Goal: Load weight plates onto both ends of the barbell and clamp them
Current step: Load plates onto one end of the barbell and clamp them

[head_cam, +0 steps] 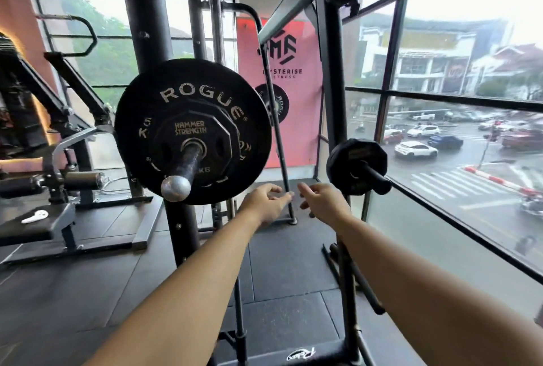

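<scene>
Just up-left of left hand (266,204) fingers, plates (192,92) on barbell (188,164)

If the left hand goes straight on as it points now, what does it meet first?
Probably the thin slanted rod just ahead of the left hand, though depth is unclear.

Weight plates in view: four. Two on barbell (188,164) end: big Rogue plate (141,118), small Hammer Strength plate (191,130). One small plate (346,159) on side peg (379,180). One far Rogue plate (282,101). Hands: two, left hand (266,204), right hand (320,204). One banner (305,51).
</scene>
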